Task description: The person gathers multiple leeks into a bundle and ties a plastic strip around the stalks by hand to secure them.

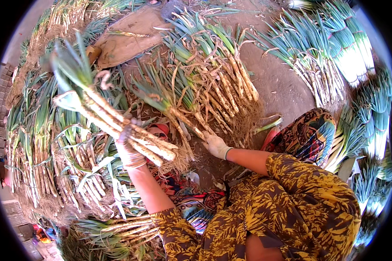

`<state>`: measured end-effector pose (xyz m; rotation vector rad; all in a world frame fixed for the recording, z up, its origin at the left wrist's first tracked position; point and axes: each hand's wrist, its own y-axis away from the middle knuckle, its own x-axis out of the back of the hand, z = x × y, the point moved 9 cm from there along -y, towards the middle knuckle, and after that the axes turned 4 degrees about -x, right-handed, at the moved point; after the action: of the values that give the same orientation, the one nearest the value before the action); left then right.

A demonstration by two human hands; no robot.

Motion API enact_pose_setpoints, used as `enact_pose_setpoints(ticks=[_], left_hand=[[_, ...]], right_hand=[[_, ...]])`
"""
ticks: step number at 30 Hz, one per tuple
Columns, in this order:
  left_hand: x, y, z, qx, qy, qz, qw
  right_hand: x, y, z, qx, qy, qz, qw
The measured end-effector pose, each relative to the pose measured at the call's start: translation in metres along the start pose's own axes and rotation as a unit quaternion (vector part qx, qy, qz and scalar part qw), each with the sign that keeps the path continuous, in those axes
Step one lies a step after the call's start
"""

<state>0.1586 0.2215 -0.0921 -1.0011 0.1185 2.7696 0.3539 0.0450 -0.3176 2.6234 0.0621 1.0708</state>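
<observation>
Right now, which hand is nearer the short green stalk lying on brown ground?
Right: the gloved right hand is left of the stalk; the left hand, gripping long pale leeks, is farther left.

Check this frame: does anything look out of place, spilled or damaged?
One mild oddity: a single stalk lies by itself on the flat brown board toward the upper left, apart from the heaped stalks, which mostly lie side by side.
</observation>
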Motion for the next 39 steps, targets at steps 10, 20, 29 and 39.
enact_pose_setpoints(ticks=[10, 20, 29, 39], left_hand=[[0.015, -0.003, -0.011, 0.062, 0.072, -0.038, 0.995], [0.016, 0.008, -0.030, 0.099, 0.078, 0.022, 0.992], [-0.010, 0.013, -0.075, 0.174, 0.114, -0.026, 0.978], [0.005, 0.060, -0.181, 0.322, 0.033, 0.023, 0.946]], right_hand=[[-0.034, -0.020, 0.010, -0.106, -0.196, -0.036, 0.974], [-0.013, -0.010, 0.077, -0.225, 0.119, -0.016, 0.967], [0.027, 0.020, 0.025, -0.206, -0.606, -0.207, 0.740], [0.154, 0.062, -0.061, -0.066, -0.421, -0.015, 0.904]])
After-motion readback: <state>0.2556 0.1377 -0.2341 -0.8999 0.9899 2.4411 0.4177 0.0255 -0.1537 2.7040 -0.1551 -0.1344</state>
